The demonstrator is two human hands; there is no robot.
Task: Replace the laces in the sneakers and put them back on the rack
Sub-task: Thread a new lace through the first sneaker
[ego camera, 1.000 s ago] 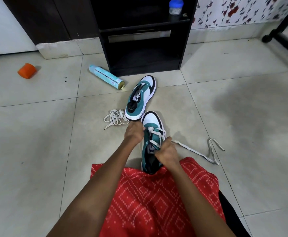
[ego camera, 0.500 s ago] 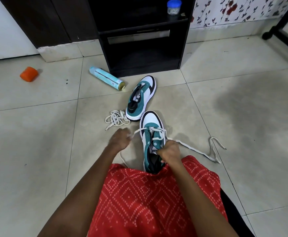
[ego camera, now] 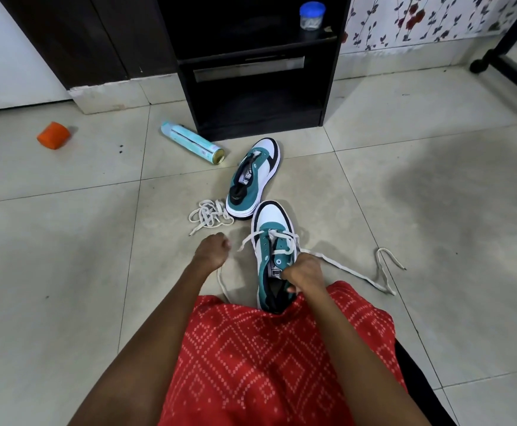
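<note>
At frame centre, a lace is pinched in the left hand; the near sneaker is clamped by the right hand.

Single head-worn wide-angle view, forward and steeply down, close above the lap and floor tiles.
</note>
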